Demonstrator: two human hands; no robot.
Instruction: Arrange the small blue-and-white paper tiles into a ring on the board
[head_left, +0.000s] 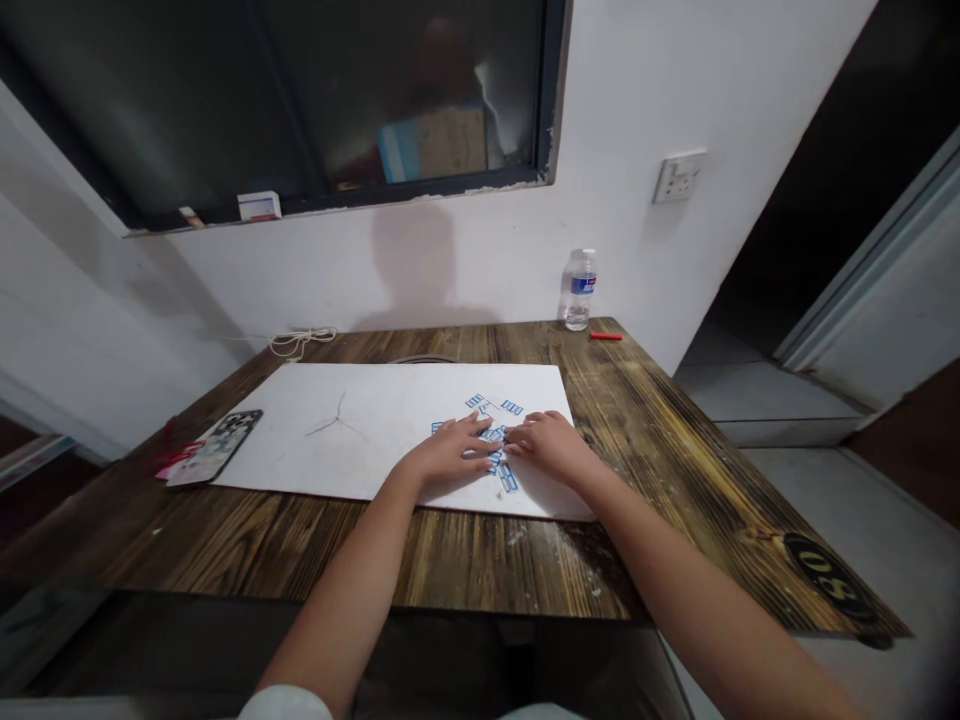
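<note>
My left hand (446,452) and my right hand (551,447) lie flat, fingertips almost meeting, on a scattered group of small blue-and-white cards or tiles (491,434). The pieces rest on a large white sheet (360,430), and my palms hide some of them. Others stick out around my fingers, with one lying apart above my right hand (511,407). Neither hand visibly grips anything.
The sheet lies on a dark wooden table (637,440). A phone (214,447) sits at its left edge on red cloth (176,458). At the far edge are a water bottle (580,290), a red lighter (605,336) and a coiled white cable (300,342).
</note>
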